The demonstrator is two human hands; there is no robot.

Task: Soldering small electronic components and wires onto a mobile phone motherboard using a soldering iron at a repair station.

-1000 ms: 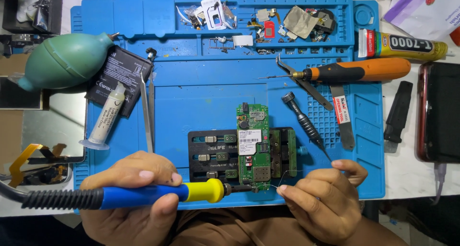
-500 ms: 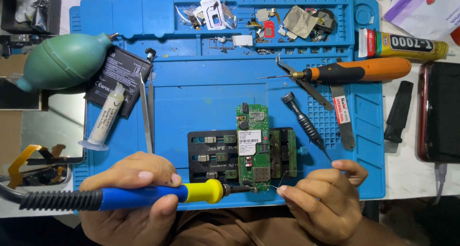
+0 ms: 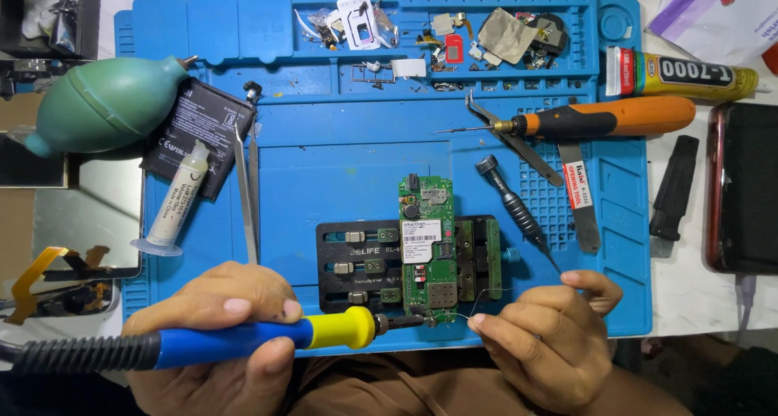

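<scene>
A green circuit board (image 3: 425, 246) sits upright in a black clamp fixture (image 3: 356, 266) on the blue work mat (image 3: 348, 165). My left hand (image 3: 215, 335) grips a soldering iron (image 3: 243, 339) with a blue and yellow handle, its tip touching the board's lower edge. My right hand (image 3: 543, 343) pinches a thin solder wire (image 3: 486, 302) that curves up and back toward the same spot.
On the mat lie an orange-handled screwdriver (image 3: 600, 118), a black precision screwdriver (image 3: 515, 209), tweezers (image 3: 247, 197), a syringe (image 3: 178, 201) on a black battery (image 3: 198, 132), and a green air blower (image 3: 105, 104). A glue tube (image 3: 689, 72) and a dark phone (image 3: 745, 185) lie at the right.
</scene>
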